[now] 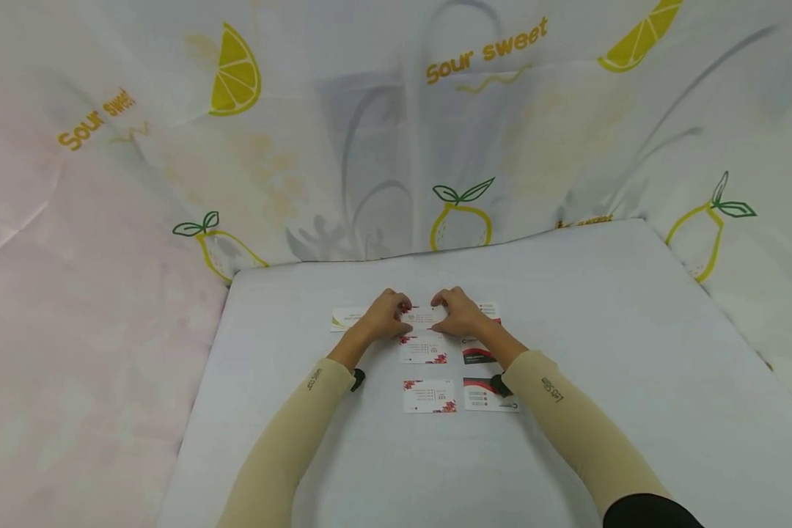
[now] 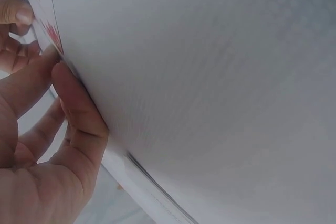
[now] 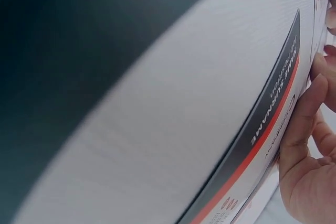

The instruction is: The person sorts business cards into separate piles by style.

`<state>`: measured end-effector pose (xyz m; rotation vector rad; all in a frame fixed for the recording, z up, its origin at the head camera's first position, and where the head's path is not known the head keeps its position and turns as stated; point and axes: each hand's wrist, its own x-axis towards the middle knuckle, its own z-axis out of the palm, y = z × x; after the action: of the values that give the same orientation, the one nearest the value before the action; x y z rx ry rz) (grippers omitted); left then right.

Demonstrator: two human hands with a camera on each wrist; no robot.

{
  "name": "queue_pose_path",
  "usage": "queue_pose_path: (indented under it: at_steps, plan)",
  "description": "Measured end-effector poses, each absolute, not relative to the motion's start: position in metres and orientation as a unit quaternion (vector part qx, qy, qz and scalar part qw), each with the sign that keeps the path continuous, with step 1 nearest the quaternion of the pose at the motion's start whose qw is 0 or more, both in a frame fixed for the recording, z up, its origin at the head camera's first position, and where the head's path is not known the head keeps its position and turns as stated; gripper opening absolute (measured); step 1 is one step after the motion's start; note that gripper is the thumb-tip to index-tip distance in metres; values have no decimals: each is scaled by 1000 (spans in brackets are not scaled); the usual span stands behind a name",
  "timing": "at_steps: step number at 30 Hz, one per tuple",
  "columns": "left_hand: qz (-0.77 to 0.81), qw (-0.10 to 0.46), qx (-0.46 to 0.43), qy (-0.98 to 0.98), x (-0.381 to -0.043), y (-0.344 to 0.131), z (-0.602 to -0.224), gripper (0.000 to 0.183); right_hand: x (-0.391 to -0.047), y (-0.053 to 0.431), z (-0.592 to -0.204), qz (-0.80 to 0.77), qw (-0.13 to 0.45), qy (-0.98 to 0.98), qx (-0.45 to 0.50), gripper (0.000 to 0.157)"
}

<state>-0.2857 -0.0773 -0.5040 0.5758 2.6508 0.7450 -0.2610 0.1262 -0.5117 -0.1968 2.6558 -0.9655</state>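
Broadly, a lemon-print backdrop [image 1: 369, 147], a white bench [image 1: 633, 330] before it; the left hand [image 1: 386, 314] and right hand [image 1: 460, 314], fingers curled, gripping opposite ends of a floral card [image 1: 422, 317] in the far row; a matching card [image 1: 424, 348] just nearer, a red-and-black card [image 1: 478, 355] beside that

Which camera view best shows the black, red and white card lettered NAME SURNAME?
The right wrist view: the card lies close and its lettering is readable. The head view shows it small, partly covered by the right arm; the left wrist view shows none of it.
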Motion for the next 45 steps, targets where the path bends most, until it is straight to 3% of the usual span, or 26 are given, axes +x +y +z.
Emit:
queue_pose_path:
  at_steps: [38, 45]
  plan:
    - [262, 156, 211, 929, -288, -78, -509, 43, -263, 124, -510, -318, 160, 932, -63, 38]
    - [259, 159, 217, 928, -287, -77, -509, 42, -264, 125, -514, -324, 159, 931, -64, 48]
